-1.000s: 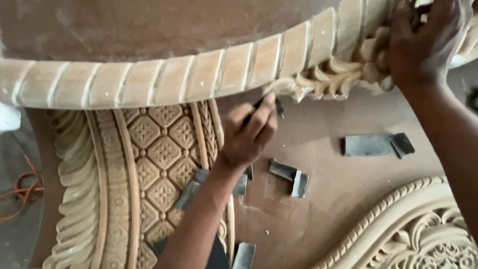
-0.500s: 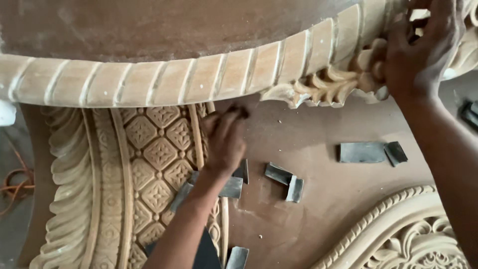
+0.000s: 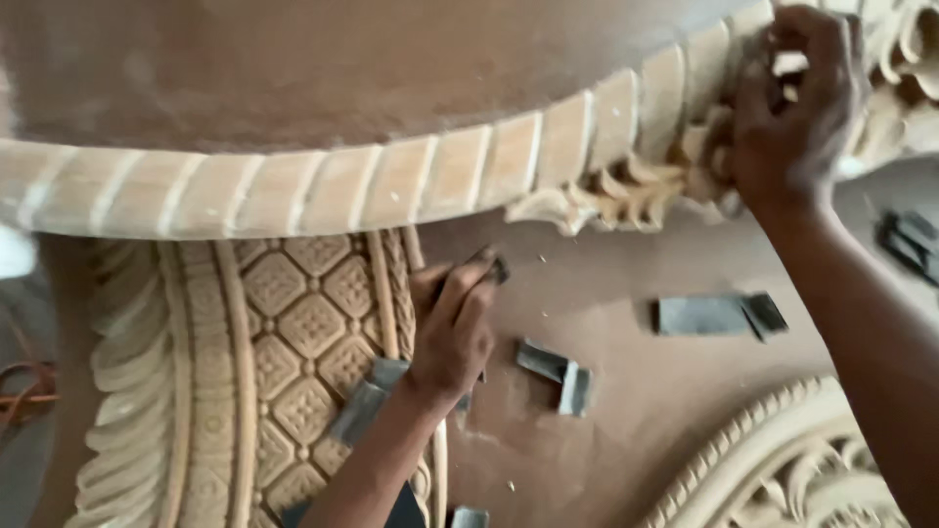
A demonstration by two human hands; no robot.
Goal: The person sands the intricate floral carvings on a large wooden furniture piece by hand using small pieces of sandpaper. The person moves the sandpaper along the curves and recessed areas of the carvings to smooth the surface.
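Head view showed your left hand (image 3: 452, 328) clenched around a small dark tool (image 3: 494, 269), its tip low beside the beaded edge of the lattice-carved panel (image 3: 303, 328). Your right hand (image 3: 792, 108) gripped the pale leaf carving (image 3: 626, 196) under the ribbed rim (image 3: 391, 181) of the curved wooden piece, fingers wrapped into the scrollwork. For clean work there, you likely needed short, light strokes along the grain, with the right hand bracing the piece. Raw wood looked matte and dusty: rounded ribs, diamond rosettes, feathered leaves. Flat grey metal pieces (image 3: 553, 372) lay on the brown worktop (image 3: 606, 440), another pair (image 3: 719, 315) further right, beside an arched carved panel (image 3: 802, 464).
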